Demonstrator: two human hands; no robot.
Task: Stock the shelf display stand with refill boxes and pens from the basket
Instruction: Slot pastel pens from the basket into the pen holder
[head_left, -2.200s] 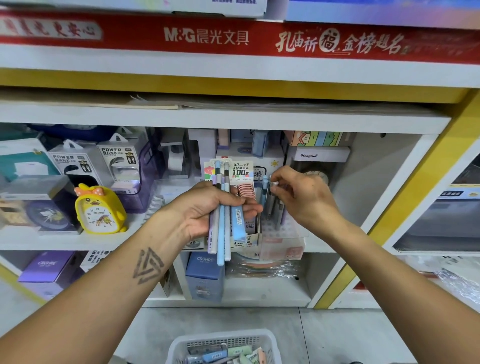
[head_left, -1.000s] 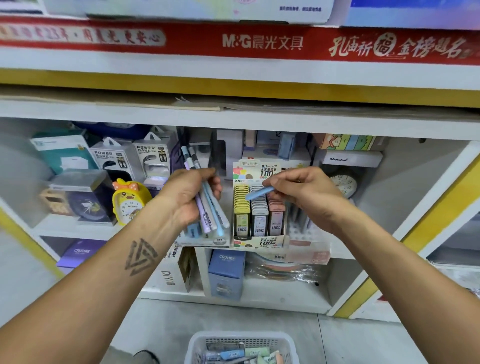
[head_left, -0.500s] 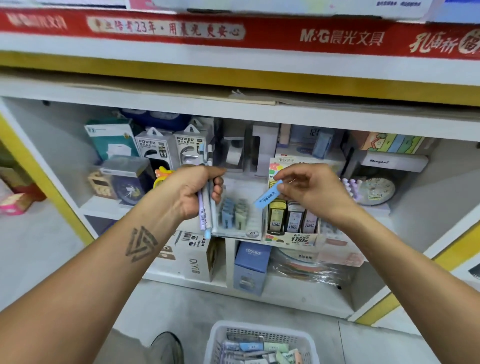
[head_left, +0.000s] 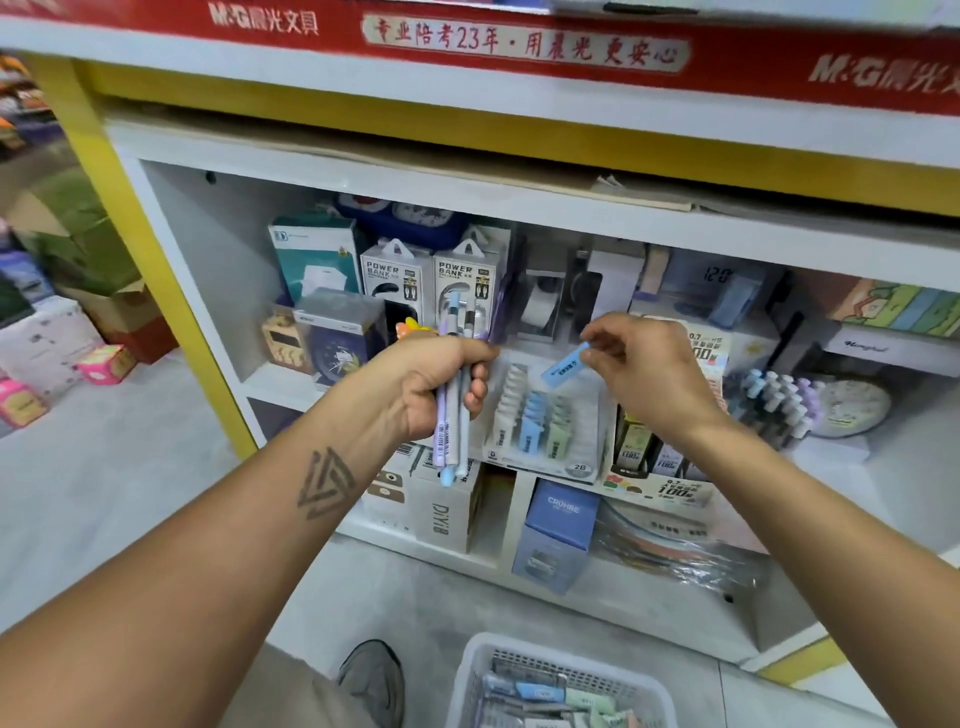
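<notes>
1. Nearest, at the bottom edge, a white basket (head_left: 470, 670) sits on the floor holding refill boxes and pens; a grey shoe (head_left: 371, 680) is just left of it.
2. The left hand (head_left: 431, 387) is closed in a fist around a bundle of pens (head_left: 451, 415), held upright.
3. The right hand (head_left: 644, 374) pinches a small blue refill box (head_left: 563, 366) between thumb and fingertips, tilted, just above the display stand.
4. The clear display stand (head_left: 545, 431) sits on the shelf (head_left: 831, 457), with rows of pale refill boxes inside.
5. Right of it stands a carton of lead refills (head_left: 660, 475).
6. Farther back are two power bank boxes (head_left: 431, 280).
</notes>
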